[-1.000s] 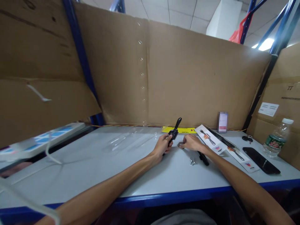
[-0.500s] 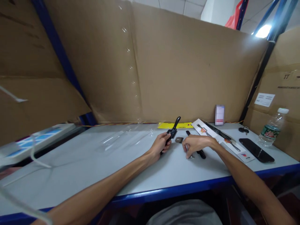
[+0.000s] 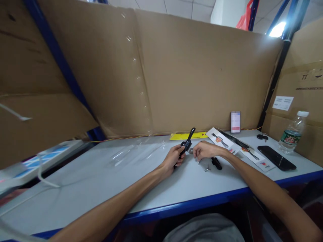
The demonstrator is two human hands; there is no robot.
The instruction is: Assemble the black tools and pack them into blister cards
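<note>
Little is legible from my bench: the cardboard box [image 3: 306, 90] far to the right of my hands bears a mark like "TT", with a line of print below it too small to read. Its white label [image 3: 283, 103], the bottle's green label [image 3: 288, 137] and the yellow strip [image 3: 188, 135] behind my grip carry print I cannot make out.
</note>
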